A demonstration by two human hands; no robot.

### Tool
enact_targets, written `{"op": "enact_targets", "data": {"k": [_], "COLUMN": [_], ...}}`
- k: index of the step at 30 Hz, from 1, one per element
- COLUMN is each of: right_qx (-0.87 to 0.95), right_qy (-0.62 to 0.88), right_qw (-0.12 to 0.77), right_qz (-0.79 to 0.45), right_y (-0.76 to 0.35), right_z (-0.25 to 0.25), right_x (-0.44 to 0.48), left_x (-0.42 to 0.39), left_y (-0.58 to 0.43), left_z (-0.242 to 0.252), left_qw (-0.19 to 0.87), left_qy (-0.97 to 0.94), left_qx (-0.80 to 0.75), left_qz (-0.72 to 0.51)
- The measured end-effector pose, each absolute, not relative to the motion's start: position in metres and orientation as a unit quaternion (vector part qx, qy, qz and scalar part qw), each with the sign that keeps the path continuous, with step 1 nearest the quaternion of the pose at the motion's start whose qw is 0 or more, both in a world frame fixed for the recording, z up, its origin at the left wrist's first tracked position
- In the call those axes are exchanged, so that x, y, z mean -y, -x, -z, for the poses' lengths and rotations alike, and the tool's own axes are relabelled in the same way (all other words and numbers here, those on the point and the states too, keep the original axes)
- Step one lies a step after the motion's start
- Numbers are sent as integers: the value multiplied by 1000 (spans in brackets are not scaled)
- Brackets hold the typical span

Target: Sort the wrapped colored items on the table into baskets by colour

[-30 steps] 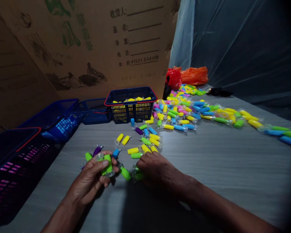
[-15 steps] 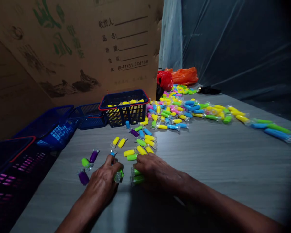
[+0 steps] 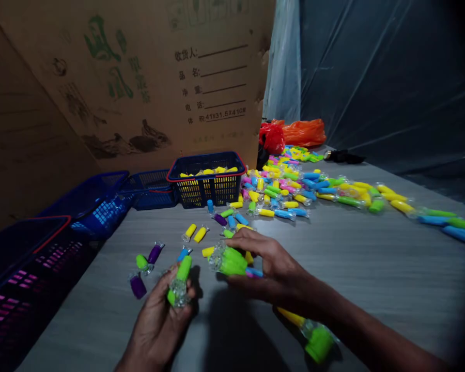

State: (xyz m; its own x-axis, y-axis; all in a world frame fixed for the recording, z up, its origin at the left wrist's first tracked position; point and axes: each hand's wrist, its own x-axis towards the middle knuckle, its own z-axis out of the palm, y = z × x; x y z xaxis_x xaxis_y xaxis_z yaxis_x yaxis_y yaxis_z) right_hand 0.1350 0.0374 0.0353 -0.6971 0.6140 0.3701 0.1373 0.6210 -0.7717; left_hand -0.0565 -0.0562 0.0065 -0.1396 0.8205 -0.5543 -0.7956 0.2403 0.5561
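My left hand point(image 3: 158, 315), turned palm up, is closed around a few green rolls point(image 3: 184, 268) in twisted clear wrappers. My right hand point(image 3: 271, 263) grips a bundle of green wrapped rolls point(image 3: 232, 261) just above the table, their clear ends pointing left. A blue and pink tip shows beneath its fingers. Beyond my left hand lies a blue roll point(image 3: 184, 253). Purple rolls point(image 3: 138, 285) and a green one point(image 3: 141, 262) rest to its left. Under my right forearm are a yellow roll point(image 3: 291, 316) and a green piece point(image 3: 319, 343).
A blue basket point(image 3: 209, 191) with a red rim holds yellow rolls. Several more blue baskets point(image 3: 151, 194) stand to the left. A large cardboard box point(image 3: 147, 77) rises behind. Mixed coloured rolls point(image 3: 282, 188) spread rightward, with red-orange plastic bags point(image 3: 304, 133) behind them.
Both hands have lifted from the table. My right hand has gathered green rolls into a bundle; my left has turned palm up with green rolls. The view has shifted slightly.
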Motion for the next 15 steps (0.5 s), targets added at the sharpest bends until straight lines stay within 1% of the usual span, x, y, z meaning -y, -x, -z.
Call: {"op": "enact_targets", "data": {"k": [3, 5, 10, 15], "right_qx": [811, 799, 796, 810], "right_qy": [207, 201, 212, 212], "right_qw": [323, 317, 303, 291], "right_qz": [-441, -470, -480, -462], "right_y": [-131, -127, -121, -123], "right_z": [-40, -39, -31, -38], "right_x": [-27, -23, -20, -17], "left_x": [61, 65, 71, 75], "left_y": [35, 22, 4, -1], "left_z": [-4, -2, 12, 28], "left_qw": [610, 605, 681, 688], "left_qy": [45, 46, -5, -33], "left_qx": [-436, -414, -299, -243], "left_qz": [-661, -679, -669, -683]}}
